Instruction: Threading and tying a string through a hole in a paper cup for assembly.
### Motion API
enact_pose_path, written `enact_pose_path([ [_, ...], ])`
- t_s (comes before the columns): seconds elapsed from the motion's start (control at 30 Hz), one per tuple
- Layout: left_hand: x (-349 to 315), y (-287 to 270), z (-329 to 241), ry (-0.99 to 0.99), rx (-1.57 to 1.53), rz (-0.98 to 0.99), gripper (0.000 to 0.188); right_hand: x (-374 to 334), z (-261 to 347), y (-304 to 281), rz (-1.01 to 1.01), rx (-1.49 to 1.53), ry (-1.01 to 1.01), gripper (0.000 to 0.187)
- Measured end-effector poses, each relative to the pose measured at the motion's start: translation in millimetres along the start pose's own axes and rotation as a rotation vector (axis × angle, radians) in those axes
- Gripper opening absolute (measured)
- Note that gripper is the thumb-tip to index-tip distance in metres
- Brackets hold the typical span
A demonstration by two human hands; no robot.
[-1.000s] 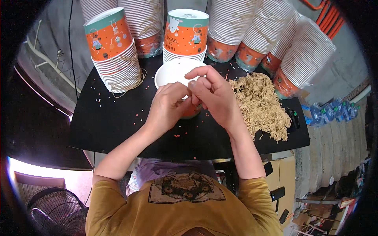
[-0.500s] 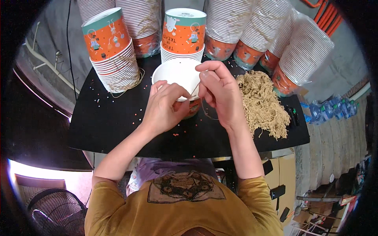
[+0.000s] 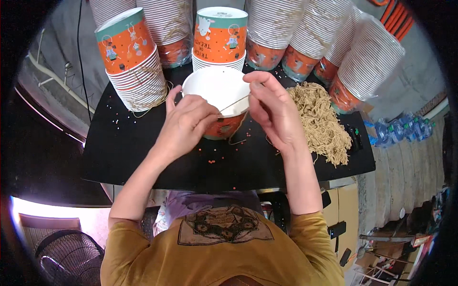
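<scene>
A white-lined paper bucket (image 3: pixel 214 86) with an orange printed outside stands upright, mouth up, between my hands. My left hand (image 3: pixel 183 125) is at the front left of its rim, fingers closed where a length of tan twine (image 3: pixel 234 103) meets the rim. The twine runs taut across the bucket's mouth to my right hand (image 3: pixel 277 107), whose thumb and forefinger pinch it beside the right rim. Another bit of twine hangs down the bucket's front and curls on the black table (image 3: pixel 229 169). My left fingertips partly hide the spot where the twine meets the rim.
A heap of tan twine (image 3: pixel 322 126) lies to the right. A bucket stack with twine loops (image 3: pixel 136 78) stands at the left; another stack (image 3: pixel 220 38) is behind the bucket. Plastic-wrapped stacks (image 3: pixel 369 57) line the back. Small coloured dots are scattered on the table.
My right hand has moved slightly right, away from my left, and the twine between them now shows stretched. My left hand has shifted left along the rim; more of the bucket's front shows.
</scene>
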State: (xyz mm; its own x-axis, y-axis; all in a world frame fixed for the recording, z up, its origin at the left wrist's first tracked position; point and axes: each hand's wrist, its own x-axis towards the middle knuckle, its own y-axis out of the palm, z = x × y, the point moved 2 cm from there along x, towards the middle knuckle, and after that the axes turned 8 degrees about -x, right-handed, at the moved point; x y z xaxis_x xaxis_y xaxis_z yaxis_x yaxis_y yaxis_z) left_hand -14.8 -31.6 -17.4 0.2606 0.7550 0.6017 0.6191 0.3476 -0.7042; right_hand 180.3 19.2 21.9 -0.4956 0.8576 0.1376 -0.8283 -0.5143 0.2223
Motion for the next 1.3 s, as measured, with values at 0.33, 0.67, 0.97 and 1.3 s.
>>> enact_pose_path([
  [0.33,-5.2,-47.0,79.3,-0.327,-0.476,0.196,0.013,5.6,15.1,-54.8,0.232,0.527,-0.185,0.029],
  [0.67,24.9,-34.8,135.9,-0.187,-0.552,0.190,0.018,-1.7,2.1,-70.7,-0.042,0.321,-0.295,0.025],
  [0.97,33.1,-33.7,150.3,-0.115,-0.421,0.228,0.019,1.0,-6.1,-82.5,-0.164,0.569,-0.321,0.021],
  [1.3,23.5,-11.5,-10.3,-0.266,-0.116,0.193,0.030,-4.9,-33.9,-51.8,-0.127,-0.130,-0.290,0.009],
])
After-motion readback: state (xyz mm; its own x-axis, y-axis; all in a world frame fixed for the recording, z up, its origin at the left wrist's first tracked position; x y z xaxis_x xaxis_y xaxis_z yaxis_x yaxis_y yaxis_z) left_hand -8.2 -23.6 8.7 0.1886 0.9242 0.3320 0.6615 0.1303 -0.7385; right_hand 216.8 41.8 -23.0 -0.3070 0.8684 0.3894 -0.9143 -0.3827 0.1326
